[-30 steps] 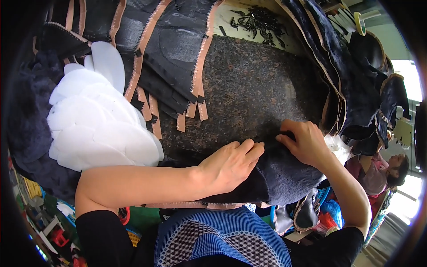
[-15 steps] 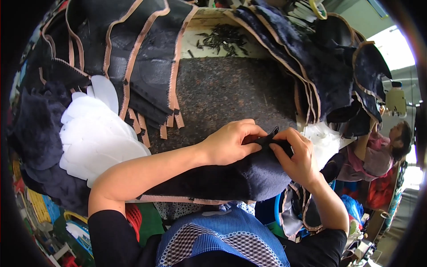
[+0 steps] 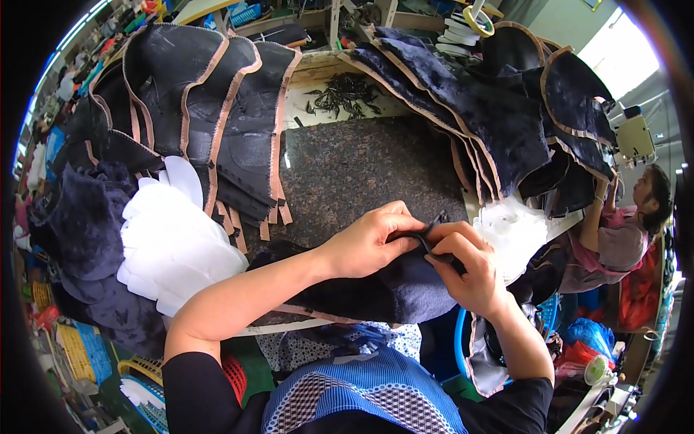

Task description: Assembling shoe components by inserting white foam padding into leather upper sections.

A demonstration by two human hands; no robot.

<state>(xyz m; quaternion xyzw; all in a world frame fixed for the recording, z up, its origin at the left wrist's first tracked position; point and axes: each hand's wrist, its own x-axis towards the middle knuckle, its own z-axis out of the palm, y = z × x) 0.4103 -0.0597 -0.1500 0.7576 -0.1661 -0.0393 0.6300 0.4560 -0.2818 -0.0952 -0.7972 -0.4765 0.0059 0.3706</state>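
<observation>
A dark navy fuzzy fabric piece lies over the near edge of a speckled dark stone worktop. My left hand and my right hand meet at its upper edge, both pinching a small dark flap of the fabric between thumb and fingers. A tan strip runs along the piece's lower edge.
A stack of white foam cut-outs lies to the left, another white stack to the right. Black pieces with tan trim are piled at back left, navy ones at back right. Another person works at far right.
My hands have come together at the fabric's upper edge; a second ago they lay apart on it. The view has tilted so more of the back piles shows.
</observation>
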